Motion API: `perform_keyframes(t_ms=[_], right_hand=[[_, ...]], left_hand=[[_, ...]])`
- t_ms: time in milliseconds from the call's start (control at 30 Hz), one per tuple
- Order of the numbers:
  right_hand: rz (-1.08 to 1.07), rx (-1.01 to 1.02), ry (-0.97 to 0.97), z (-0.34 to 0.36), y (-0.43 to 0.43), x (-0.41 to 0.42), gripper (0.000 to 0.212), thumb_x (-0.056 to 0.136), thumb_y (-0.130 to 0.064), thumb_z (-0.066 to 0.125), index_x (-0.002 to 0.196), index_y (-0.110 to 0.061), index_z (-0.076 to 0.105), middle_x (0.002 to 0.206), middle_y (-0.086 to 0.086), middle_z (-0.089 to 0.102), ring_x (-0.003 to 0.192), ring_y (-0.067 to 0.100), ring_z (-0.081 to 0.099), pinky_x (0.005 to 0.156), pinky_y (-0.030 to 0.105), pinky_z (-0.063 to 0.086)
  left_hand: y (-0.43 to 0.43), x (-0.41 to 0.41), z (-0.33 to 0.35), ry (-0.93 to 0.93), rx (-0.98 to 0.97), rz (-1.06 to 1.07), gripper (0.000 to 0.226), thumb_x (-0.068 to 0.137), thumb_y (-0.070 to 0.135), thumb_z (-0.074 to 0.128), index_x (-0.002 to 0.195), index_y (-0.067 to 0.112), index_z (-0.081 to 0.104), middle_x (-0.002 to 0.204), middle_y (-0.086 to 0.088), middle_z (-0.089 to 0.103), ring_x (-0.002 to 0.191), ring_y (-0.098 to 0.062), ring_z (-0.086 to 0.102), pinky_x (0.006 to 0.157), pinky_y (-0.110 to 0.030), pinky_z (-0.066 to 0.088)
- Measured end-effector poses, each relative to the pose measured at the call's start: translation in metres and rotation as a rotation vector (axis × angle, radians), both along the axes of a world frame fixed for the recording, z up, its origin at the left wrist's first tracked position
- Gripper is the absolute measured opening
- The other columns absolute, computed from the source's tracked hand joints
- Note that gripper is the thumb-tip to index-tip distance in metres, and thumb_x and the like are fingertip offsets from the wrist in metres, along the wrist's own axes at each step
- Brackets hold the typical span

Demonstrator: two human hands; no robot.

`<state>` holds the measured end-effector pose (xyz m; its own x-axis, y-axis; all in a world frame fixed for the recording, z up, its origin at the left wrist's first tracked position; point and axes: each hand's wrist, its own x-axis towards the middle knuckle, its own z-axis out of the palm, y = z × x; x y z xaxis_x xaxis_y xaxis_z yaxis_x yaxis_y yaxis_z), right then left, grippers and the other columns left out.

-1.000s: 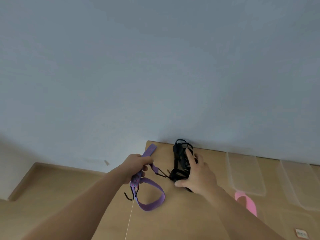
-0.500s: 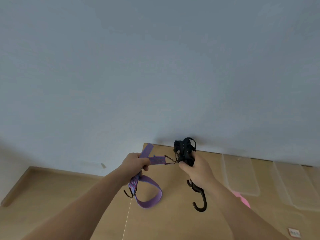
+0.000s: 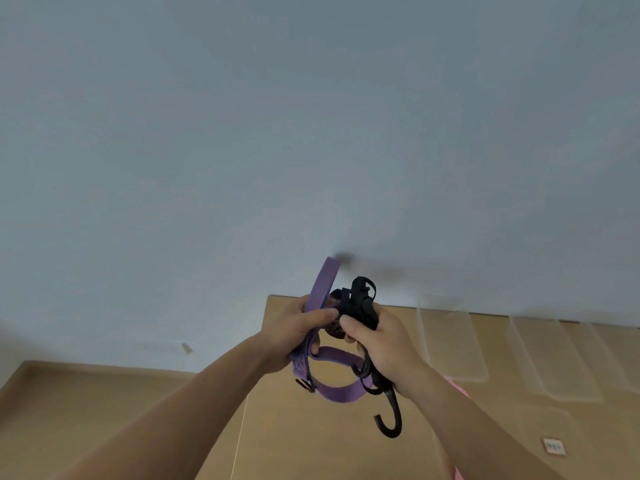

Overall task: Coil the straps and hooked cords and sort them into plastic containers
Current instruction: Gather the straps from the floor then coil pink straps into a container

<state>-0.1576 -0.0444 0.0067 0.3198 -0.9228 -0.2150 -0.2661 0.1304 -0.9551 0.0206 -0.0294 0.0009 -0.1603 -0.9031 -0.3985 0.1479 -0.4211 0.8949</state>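
i can't read the small label (image 3: 554,447); a pink thing (image 3: 456,385) is mostly hidden behind the right forearm (image 3: 485,427), and the far-right container (image 3: 621,355) runs off the edge.

The wall (image 3: 311,133) is closing off the bench (image 3: 304,445) at its far edge. On the right a first clear container (image 3: 450,344) and a second clear container (image 3: 554,362) are lying side by side near it. The purple strap (image 3: 341,389) and black hooked cord (image 3: 358,306) are dangling over the middle; bare wood is showing beneath them.
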Motion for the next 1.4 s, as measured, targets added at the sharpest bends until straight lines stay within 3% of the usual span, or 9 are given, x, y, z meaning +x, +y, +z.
perform_keyframes(t_ms=[167,267,367,533,633,733,833,1000,1400], right_hand=[[0.014,0.038,-0.021,0.003,0.004,0.0,0.005,0.091,-0.017,0.066,0.089,-0.021,0.063,0.066,-0.008,0.064,0.05,-0.001,0.053,0.051,0.01,0.041],[-0.035,0.054,-0.015,0.006,0.003,-0.003,0.005,0.093,-0.021,0.065,0.088,-0.019,0.065,0.065,-0.008,0.065,0.051,0.0,0.054,0.051,0.011,0.041],[-0.082,0.019,0.087,0.008,-0.001,-0.019,0.011,0.091,-0.026,0.066,0.088,-0.015,0.062,0.065,-0.009,0.06,0.053,0.0,0.053,0.057,0.019,0.041],[-0.213,-0.105,0.238,0.018,0.003,-0.061,0.02,0.087,-0.035,0.068,0.102,-0.033,0.055,0.073,-0.014,0.061,0.062,0.005,0.056,0.063,0.021,0.041],[-0.294,-0.17,0.28,0.031,0.015,-0.097,0.027,0.082,-0.035,0.073,0.104,-0.041,0.059,0.083,-0.017,0.068,0.072,-0.002,0.061,0.063,0.012,0.042],[-0.385,-0.265,0.324,0.044,0.028,-0.146,0.023,0.08,-0.032,0.076,0.091,-0.049,0.065,0.083,-0.019,0.068,0.08,-0.01,0.059,0.064,0.005,0.04],[-0.495,-0.298,0.395,0.05,0.043,-0.202,0.02,0.08,-0.033,0.073,0.089,-0.048,0.065,0.088,-0.013,0.064,0.083,-0.007,0.057,0.064,0.009,0.038],[-0.605,-0.345,0.42,0.046,0.071,-0.304,0.023,0.081,-0.032,0.073,0.089,-0.052,0.064,0.088,-0.016,0.066,0.085,-0.01,0.057,0.066,0.008,0.04],[-0.602,-0.18,0.612,-0.014,0.097,-0.516,0.014,0.079,-0.039,0.063,0.092,-0.037,0.059,0.089,-0.013,0.063,0.077,0.006,0.061,0.061,0.023,0.046]], left_hand=[[0.009,0.005,0.001,-0.108,-0.083,-0.032,0.044,0.073,0.024,0.072,0.106,-0.002,0.058,0.066,-0.019,0.059,0.042,-0.019,0.045,0.044,-0.022,0.031],[0.012,0.005,0.002,-0.164,-0.131,-0.032,0.035,0.073,0.014,0.073,0.103,-0.001,0.062,0.077,-0.02,0.067,0.044,-0.02,0.046,0.048,-0.028,0.038],[0.004,0.005,0.003,-0.111,-0.08,0.159,0.026,0.086,0.008,0.069,0.108,-0.005,0.064,0.096,-0.023,0.073,0.044,-0.018,0.044,0.048,-0.027,0.039],[-0.024,-0.017,0.015,0.01,-0.016,0.27,0.018,0.089,0.01,0.067,0.103,-0.001,0.062,0.083,-0.012,0.074,0.043,-0.02,0.046,0.046,-0.028,0.045],[-0.034,-0.064,0.025,0.065,0.014,0.233,0.029,0.086,0.006,0.071,0.108,-0.01,0.06,0.078,-0.017,0.059,0.045,-0.021,0.044,0.043,-0.027,0.044],[-0.041,-0.117,0.039,0.13,0.008,0.169,0.031,0.083,0.003,0.073,0.109,-0.01,0.06,0.072,-0.011,0.052,0.047,-0.019,0.042,0.042,-0.024,0.042],[-0.042,-0.174,0.055,0.145,-0.022,0.072,0.026,0.083,0.003,0.073,0.104,-0.006,0.061,0.067,-0.008,0.055,0.051,-0.017,0.045,0.042,-0.023,0.041],[-0.032,-0.283,0.071,0.069,-0.04,-0.046,0.025,0.085,0.006,0.07,0.102,-0.009,0.061,0.086,-0.019,0.055,0.07,-0.027,0.049,0.042,-0.024,0.042],[-0.001,-0.486,0.052,-0.053,0.028,-0.106,0.035,0.089,0.008,0.068,0.117,-0.008,0.055,0.09,-0.02,0.061,0.055,-0.022,0.064,0.04,-0.026,0.045]])
